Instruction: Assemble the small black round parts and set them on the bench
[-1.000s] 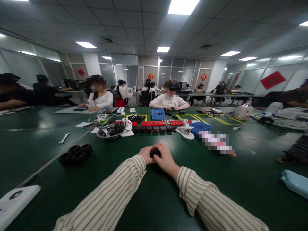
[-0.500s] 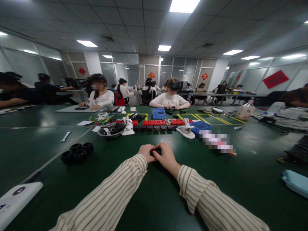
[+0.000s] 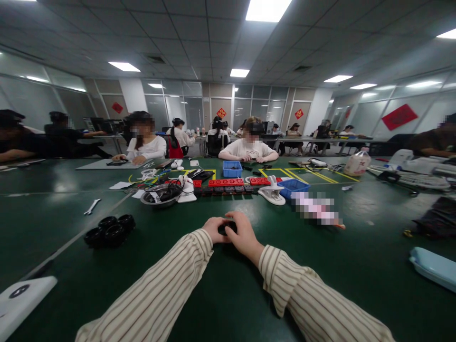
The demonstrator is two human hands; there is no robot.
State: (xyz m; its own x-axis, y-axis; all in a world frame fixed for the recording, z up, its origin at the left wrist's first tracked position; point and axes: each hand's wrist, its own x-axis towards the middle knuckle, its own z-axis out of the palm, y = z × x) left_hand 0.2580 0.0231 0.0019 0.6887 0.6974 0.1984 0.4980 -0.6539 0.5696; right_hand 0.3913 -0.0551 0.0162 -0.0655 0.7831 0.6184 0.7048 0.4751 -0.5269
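Observation:
In the middle of the head view, both my hands are closed around a small round black part [image 3: 228, 229]. My left hand [image 3: 214, 229] grips it from the left, and my right hand [image 3: 243, 232] from the right, with its fingers over the far side. Fingers hide most of the part, so its exact kind cannot be made out. It is on or just above the green table [image 3: 228, 289]. To the left stand several round black ring-like parts [image 3: 113, 232], grouped together and apart from my hands.
Beyond my hands lie red and black socket blocks [image 3: 225, 182], a white clamp [image 3: 272, 192], blue bins [image 3: 232, 169], and a metal bowl of cables [image 3: 160, 195]. A wrench [image 3: 92, 207] lies left. A light-blue case [image 3: 432, 268] sits right. People work across the table.
The whole view has shifted slightly, so the table's things appear a little further left. My right hand's fingers have moved across the black part's far side; both hands still hold it.

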